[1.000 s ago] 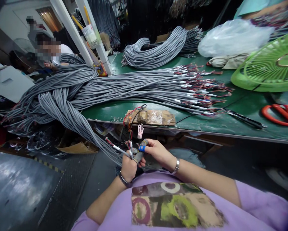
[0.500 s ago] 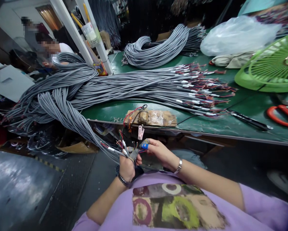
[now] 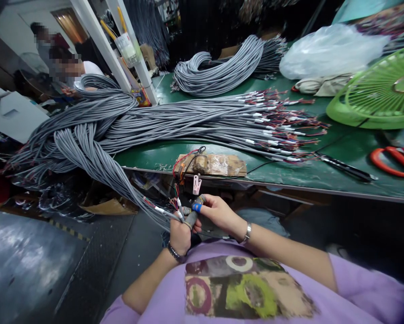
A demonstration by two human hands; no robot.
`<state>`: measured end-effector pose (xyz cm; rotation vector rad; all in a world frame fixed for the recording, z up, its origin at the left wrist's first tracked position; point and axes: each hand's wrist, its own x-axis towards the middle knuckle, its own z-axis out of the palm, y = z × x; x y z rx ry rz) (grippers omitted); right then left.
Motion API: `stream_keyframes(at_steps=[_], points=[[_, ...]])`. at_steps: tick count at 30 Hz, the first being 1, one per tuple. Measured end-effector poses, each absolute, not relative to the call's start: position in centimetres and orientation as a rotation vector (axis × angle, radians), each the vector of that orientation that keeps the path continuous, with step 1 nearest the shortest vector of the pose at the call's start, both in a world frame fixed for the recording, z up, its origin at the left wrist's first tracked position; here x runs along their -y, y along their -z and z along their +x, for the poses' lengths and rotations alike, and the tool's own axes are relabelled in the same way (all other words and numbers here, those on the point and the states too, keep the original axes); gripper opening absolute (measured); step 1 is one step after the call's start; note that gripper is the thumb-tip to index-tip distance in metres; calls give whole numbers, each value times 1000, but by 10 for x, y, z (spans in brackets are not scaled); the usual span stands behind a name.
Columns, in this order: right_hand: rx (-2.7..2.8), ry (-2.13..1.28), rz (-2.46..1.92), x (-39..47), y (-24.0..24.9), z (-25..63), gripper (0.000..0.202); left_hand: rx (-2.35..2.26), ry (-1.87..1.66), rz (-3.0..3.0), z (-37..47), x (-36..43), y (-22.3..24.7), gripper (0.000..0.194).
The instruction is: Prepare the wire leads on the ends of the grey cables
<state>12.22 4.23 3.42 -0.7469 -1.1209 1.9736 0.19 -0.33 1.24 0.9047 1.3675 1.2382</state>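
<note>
My left hand [image 3: 181,231], with grey finger covers, is closed around the ends of several grey cables [image 3: 121,189] that hang over the bench's front edge. Thin coloured wires [image 3: 175,204] fan out above its fingers, next to white sleeves on the cables. My right hand [image 3: 217,211] wears a blue band and a grey cover on its fingers. Its thumb and finger are pinched together, touching the left fingertips at the wire ends. What exactly the pinch holds is too small to make out.
A large bundle of grey cables [image 3: 188,119] lies across the green bench [image 3: 340,180]. Near its front edge are a wooden block [image 3: 222,165] and a pink clip [image 3: 197,184]. Tweezers [image 3: 347,168], orange-handled scissors [image 3: 394,161] and a green fan [image 3: 384,96] are at right. People sit back left.
My right hand has moved slightly left, and its fingertips now meet those of my left hand. The left hand has shifted a little to the right, still around the cables.
</note>
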Motion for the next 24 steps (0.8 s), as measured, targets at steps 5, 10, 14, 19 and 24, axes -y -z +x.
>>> stream_keyframes(at_steps=[5, 10, 14, 19, 24], points=[[1140, -1981, -692, -41, -29, 123, 27, -1367, -1245, 895, 2, 4, -10, 26], [1230, -1970, -722, -44, -30, 124, 27, -1391, -1212, 901, 1, 5, -9, 25], [1149, -1964, -752, -41, -29, 120, 27, -1394, -1221, 913, 1, 5, -8, 25], [961, -1945, -780, -34, -25, 113, 26, -1355, -1278, 917, 2, 4, -10, 27], [878, -1932, -830, -31, -28, 108, 24, -1335, -1295, 916, 5, 3, -11, 29]])
